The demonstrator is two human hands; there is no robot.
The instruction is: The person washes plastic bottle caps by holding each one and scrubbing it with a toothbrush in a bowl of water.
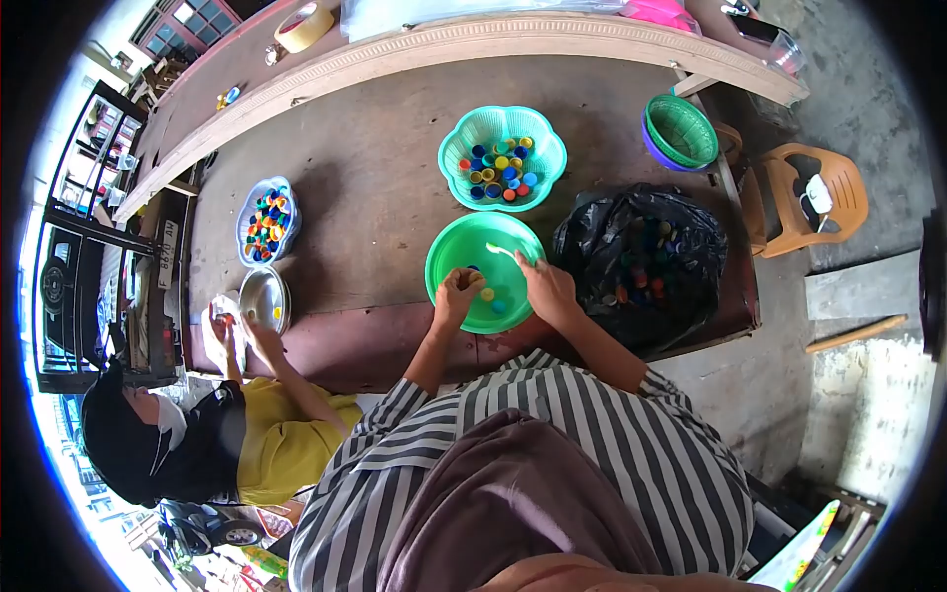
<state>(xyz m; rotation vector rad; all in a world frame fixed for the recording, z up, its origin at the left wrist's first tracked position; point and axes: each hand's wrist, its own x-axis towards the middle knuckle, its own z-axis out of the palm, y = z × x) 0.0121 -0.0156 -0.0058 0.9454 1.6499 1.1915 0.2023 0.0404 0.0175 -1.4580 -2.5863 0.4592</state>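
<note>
Both of my hands are over a round green basin at the table's front edge. My left hand pinches a small yellowish bottle cap above the basin's left side. In my right hand is a thin pale tool, its tip pointing left over the basin. A few loose caps, one yellow and one light blue, lie in the basin. Behind it, a scalloped turquoise basket holds several coloured caps.
A black plastic bag with caps lies right of the basin. Stacked baskets stand at the back right. At left are a light-blue basket of caps, metal bowls and a co-worker. An orange chair stands beyond the table.
</note>
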